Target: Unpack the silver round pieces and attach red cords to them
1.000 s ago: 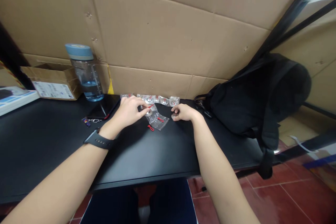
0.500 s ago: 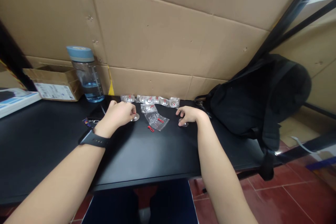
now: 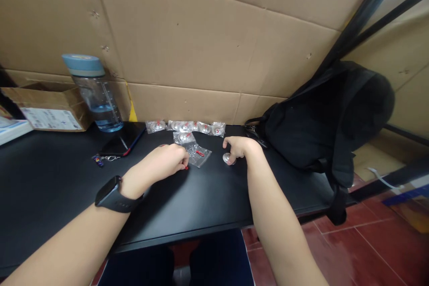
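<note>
My left hand (image 3: 169, 161) is closed in a pinch at the table, with the tip of a small red plastic hook (image 3: 186, 168) showing at its fingertips. My right hand (image 3: 237, 147) has a clear, shiny round disc (image 3: 226, 158), much like a suction cup, at its thumb and lower fingers; its index finger stretches out apart. Between the hands lies an open clear plastic bag (image 3: 201, 159), with another red hook (image 3: 199, 153) on it. One bagged disc (image 3: 183, 137) touches that bag's upper end.
Several bagged discs (image 3: 204, 128) line the cardboard wall. At left are a phone (image 3: 122, 140), keychain (image 3: 98, 160), water bottle (image 3: 97, 94) and small cardboard box (image 3: 50, 107). A black backpack (image 3: 311, 125) leans at right. The black table's front edge (image 3: 187, 231) is near me.
My left hand has moved from a clear disc down to the red hook; that disc no longer shows. My right hand stays at its disc, now tilted more into view. The view has shifted right.
</note>
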Demonstrator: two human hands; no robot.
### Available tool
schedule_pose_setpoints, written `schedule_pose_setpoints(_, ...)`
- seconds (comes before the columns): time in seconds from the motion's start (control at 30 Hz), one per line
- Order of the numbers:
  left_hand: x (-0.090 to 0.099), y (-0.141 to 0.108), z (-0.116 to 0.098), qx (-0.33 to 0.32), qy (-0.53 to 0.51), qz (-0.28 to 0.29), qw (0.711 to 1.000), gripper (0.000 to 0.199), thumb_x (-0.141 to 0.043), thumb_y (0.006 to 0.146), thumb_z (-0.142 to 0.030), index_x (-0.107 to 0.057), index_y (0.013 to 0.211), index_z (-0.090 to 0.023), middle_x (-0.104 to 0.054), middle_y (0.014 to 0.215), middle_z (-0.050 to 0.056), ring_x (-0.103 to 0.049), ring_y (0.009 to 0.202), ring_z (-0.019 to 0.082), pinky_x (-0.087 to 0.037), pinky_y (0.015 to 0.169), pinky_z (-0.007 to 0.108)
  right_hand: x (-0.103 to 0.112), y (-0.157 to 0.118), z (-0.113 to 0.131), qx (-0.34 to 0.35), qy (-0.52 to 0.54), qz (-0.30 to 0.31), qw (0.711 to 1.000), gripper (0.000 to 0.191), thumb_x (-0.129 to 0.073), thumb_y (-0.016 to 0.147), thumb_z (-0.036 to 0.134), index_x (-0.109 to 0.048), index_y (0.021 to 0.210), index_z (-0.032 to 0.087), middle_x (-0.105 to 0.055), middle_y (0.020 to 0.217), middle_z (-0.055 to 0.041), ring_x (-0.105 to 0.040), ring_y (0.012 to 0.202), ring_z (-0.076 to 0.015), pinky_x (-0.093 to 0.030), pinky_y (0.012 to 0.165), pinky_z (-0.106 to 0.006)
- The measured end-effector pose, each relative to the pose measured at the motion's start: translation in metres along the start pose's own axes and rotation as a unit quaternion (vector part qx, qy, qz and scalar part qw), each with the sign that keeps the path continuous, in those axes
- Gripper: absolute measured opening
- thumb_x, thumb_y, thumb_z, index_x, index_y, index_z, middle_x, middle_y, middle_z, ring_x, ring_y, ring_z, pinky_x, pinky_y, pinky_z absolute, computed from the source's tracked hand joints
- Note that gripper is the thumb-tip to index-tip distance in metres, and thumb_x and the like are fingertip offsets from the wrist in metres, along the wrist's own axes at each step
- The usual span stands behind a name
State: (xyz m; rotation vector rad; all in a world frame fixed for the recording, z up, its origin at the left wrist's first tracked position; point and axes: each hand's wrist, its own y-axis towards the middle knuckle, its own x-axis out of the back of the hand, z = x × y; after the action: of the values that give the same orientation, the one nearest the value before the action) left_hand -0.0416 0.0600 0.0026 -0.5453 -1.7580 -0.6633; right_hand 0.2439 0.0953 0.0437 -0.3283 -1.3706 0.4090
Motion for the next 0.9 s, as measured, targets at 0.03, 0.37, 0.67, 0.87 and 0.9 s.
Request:
schedule_pose_setpoints(0.03,0.000,0.000,0.001,0.007,0.002,-0.002,1.000,0.017,-0.064,0.080,-0.012,-0.072,0.073,-0.025,-0.072,0.077,0.003,-0.068,0.074,0.022,-0.042,0.065,0.030,-0.001,0.000,0.003,0.003,-0.004,-0.007,1.000,0.079,-0.094,0.053,0.022,-0.065,0.126,0.023,-0.076,0.088,-0.0026,-0.071,0.072,-0.0210,-0.050,0.064,-0.028)
schedule_pose_setpoints(0.37,-0.003,-0.002,-0.006,-0.050,0.030,0.062,0.996,0.015,-0.052,0.089,-0.014,-0.063,0.081,-0.021,-0.070,0.092,0.006,-0.065,0.083,0.022,-0.046,0.071,0.030,-0.010,0.006,0.018,0.120,-0.030,-0.073,0.990,0.046,-0.089,0.061,0.019,-0.074,0.105,0.021,-0.076,0.102,-0.0047,-0.070,0.082,-0.0196,-0.047,0.067,-0.025)
schedule_pose_setpoints(0.67,-0.008,0.001,0.001,-0.006,0.020,0.059,0.998,0.009,-0.059,0.089,-0.018,-0.067,0.090,-0.022,-0.073,0.091,0.005,-0.068,0.085,0.024,-0.045,0.075,0.032,-0.010,0.009,0.014,0.143,-0.026,-0.069,0.987,0.064,-0.084,0.060,0.012,-0.068,0.122,0.021,-0.075,0.115,-0.0055,-0.070,0.094,-0.0210,-0.049,0.071,-0.023)
schedule_pose_setpoints(0.87,-0.008,-0.001,-0.001,-0.011,0.008,0.025,1.000,0.009,-0.062,0.086,-0.015,-0.064,0.090,-0.023,-0.072,0.097,0.005,-0.067,0.087,0.023,-0.045,0.076,0.032,-0.011,0.009,0.017,0.134,-0.026,-0.084,0.987,0.060,-0.082,0.058,0.008,-0.071,0.116,0.021,-0.075,0.116,-0.0059,-0.071,0.095,-0.0219,-0.050,0.072,-0.024)
schedule_pose_setpoints(0.9,-0.009,-0.001,0.000,-0.012,0.005,0.023,1.000,0.011,-0.060,0.086,-0.013,-0.064,0.090,-0.023,-0.072,0.095,0.004,-0.068,0.086,0.022,-0.045,0.076,0.031,-0.012,0.010,0.017,0.135,-0.026,-0.090,0.986,0.058,-0.082,0.058,0.010,-0.072,0.114,0.021,-0.075,0.115,-0.0064,-0.071,0.095,-0.0222,-0.050,0.073,-0.024)
